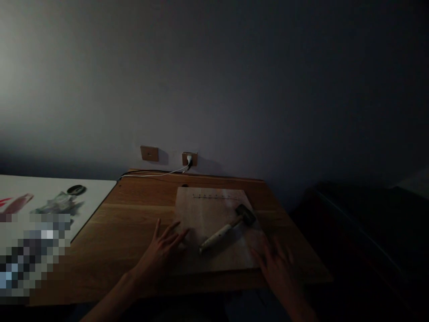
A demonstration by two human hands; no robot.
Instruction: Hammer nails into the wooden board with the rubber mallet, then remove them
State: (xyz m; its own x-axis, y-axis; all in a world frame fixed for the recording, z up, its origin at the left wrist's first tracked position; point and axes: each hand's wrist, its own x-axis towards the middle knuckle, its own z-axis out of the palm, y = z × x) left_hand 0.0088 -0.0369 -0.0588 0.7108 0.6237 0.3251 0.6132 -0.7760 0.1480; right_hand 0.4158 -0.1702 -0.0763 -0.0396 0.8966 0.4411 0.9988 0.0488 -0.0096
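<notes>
A pale flat board [196, 212] lies on the wooden table. Across it, at a slant, rests a mallet [219, 236] with a dark block head toward the upper right and a light handle. Near the board's far edge runs a row of several small nail-like pieces [216, 197]; the dimness hides their detail. My left hand [164, 243] is at the board's left edge, fingers spread, holding nothing. By the lower right edge is my right hand [275, 259], slightly blurred, its fingers apart and nothing in it. Neither hand touches the mallet.
A white table [100, 188] adjoins on the left, bearing a dark round object [76, 190] and a crumpled clear plastic bag [60, 203]. Cables [157, 174] run along the wooden table's [134, 223] back edge to a wall socket [190, 159]. The right side is very dark.
</notes>
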